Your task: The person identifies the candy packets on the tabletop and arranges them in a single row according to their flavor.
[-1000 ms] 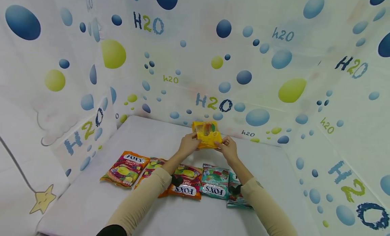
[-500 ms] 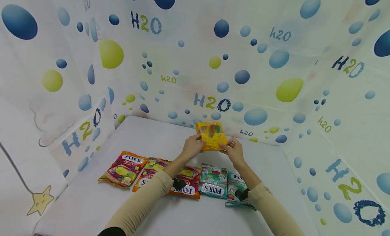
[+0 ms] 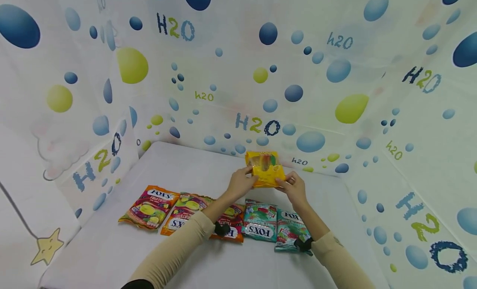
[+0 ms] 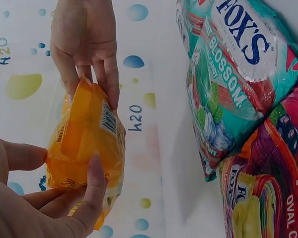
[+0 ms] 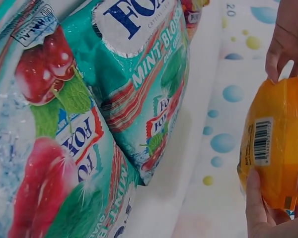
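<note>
A yellow packet (image 3: 265,173) with a fruit picture and a clear window is held up near the far edge of the table. My left hand (image 3: 240,183) grips its left side, thumb in front. At its lower right corner, my right hand (image 3: 294,190) pinches it between thumb and fingers. The left wrist view shows the packet's plain orange back (image 4: 84,134), puffed out, with a barcode. From the right wrist, the same back and barcode (image 5: 262,141) appear between the two hands.
Across the table (image 3: 223,266), nearer me, lies a row of Foxs candy bags. Three are orange fruit bags (image 3: 150,208), partly covered by my left arm; two are teal mint ones (image 3: 259,220). A patterned white cloth wall (image 3: 313,111) stands behind.
Both hands have shifted a little to the right and slightly nearer, carrying the yellow packet with them. The candy bags stay where they lay; the head view has turned slightly.
</note>
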{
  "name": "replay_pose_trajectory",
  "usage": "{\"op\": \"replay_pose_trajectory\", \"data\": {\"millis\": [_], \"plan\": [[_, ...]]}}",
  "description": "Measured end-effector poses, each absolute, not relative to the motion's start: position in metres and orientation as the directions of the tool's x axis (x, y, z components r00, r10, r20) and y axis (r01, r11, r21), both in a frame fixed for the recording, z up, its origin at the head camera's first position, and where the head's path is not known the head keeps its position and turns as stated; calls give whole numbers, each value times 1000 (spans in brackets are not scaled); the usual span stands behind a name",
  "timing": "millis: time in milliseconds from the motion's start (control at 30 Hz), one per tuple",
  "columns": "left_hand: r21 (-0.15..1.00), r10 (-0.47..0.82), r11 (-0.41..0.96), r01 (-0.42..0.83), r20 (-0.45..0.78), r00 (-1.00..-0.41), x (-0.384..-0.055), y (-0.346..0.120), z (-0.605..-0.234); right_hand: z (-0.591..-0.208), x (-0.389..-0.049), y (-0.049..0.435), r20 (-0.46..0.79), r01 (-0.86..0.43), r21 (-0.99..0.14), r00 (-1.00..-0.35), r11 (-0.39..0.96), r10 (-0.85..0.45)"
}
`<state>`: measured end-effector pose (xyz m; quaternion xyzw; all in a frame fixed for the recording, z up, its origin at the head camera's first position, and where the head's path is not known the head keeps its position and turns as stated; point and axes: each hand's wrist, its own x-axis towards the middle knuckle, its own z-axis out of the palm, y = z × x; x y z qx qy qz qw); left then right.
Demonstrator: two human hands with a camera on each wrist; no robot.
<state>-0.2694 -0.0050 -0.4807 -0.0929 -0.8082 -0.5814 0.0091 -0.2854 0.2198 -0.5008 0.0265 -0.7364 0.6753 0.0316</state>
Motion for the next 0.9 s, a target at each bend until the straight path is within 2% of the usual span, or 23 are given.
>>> {"op": "replay_pose_trajectory", "data": {"millis": [600,900], "plan": [[928,157,305,213,172,-973,-258,17,-484,-499,-265,243,71,-67,-994,-997,90,41],[934,179,300,195,146,-973,-249,32,-484,-501,-251,262,71,-67,-995,-995,68,72]]}}
